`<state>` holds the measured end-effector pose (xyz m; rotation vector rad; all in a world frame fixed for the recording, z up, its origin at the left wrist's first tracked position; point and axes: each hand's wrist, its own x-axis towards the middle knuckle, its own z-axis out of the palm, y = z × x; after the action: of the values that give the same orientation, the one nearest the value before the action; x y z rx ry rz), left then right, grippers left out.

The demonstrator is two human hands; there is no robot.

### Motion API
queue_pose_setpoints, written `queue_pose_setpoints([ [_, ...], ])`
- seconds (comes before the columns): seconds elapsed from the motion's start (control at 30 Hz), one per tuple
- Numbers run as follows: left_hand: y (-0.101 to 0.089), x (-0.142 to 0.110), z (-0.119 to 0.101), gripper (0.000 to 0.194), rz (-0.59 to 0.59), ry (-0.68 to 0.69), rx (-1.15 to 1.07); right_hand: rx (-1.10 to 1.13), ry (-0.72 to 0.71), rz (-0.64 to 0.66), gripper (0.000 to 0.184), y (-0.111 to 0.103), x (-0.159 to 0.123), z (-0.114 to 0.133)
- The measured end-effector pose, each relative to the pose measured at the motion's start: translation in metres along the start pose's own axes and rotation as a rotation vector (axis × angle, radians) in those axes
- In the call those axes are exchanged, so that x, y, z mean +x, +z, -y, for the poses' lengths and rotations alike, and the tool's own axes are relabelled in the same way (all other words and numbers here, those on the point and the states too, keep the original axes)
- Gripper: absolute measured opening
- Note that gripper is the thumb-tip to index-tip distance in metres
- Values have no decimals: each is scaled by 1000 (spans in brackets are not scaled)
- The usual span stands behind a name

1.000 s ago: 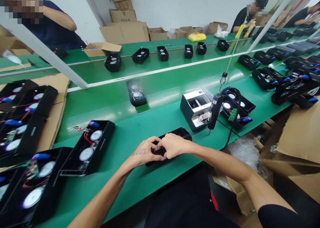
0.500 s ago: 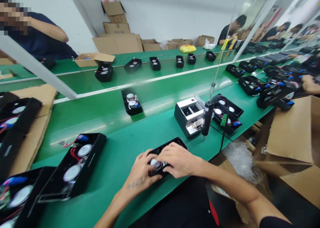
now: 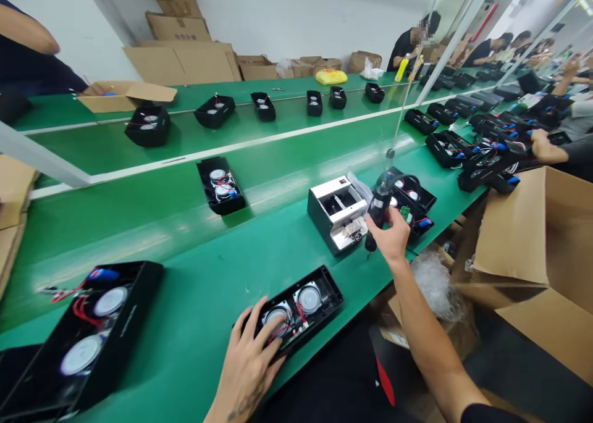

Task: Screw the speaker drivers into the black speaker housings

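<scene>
An open black speaker housing (image 3: 319,324) lies on the green bench in front of me, with two round speakers and red wires inside. My left hand (image 3: 252,349) grips its left end, fingers over the top and thumb along the near side. To the right, my right hand (image 3: 391,231) is closed around a black electric screwdriver (image 3: 378,204) that hangs from a cord. The screwdriver's tip points down, above the bench and apart from the housing. Just left of it stands a silver-and-black screw feeder (image 3: 338,210).
Behind the screwdriver lie more open housings (image 3: 424,197). Another housing (image 3: 220,185) sits on the green conveyor, and a larger one (image 3: 92,336) with a blue battery stands at left. A large cardboard box (image 3: 514,238) is at right. Co-workers sit along the line.
My right hand has left the housing, moved right and up, and taken hold of the screwdriver. My left hand stays on the housing, whose speakers now show. The camera view has shifted right.
</scene>
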<state>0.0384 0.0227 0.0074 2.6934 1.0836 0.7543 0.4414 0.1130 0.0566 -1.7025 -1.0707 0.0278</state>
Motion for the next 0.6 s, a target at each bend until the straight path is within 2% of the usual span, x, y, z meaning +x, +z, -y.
queue_pose_setpoints([
  [0.07, 1, -1, 0, 11, -12, -5, -8, 158, 23, -78, 42, -5, -15, -1],
  [0.1, 2, -1, 0, 10, -17, -8, -10, 262, 45, -61, 40, -7, -23, -2],
  [0.17, 3, -2, 1, 7, -30, -17, -16, 436, 84, 63, 32, -11, -34, -3],
  [0.23, 4, -2, 2, 5, -46, -27, -27, 501, 102, 187, 29, -14, -37, -4],
  [0.33, 6, 0, 4, 5, -70, -32, -42, 553, 103, 237, 34, -17, -28, 0],
  [0.43, 9, 4, 4, 10, -102, -47, -60, 641, 73, 135, 36, -17, -12, 15],
  [0.53, 12, 9, 2, 12, -101, -51, -39, 766, 13, 10, 44, -10, 4, 41],
  [0.6, 14, 13, 1, 11, -96, -44, -9, 791, -5, 7, 43, -2, 13, 57],
])
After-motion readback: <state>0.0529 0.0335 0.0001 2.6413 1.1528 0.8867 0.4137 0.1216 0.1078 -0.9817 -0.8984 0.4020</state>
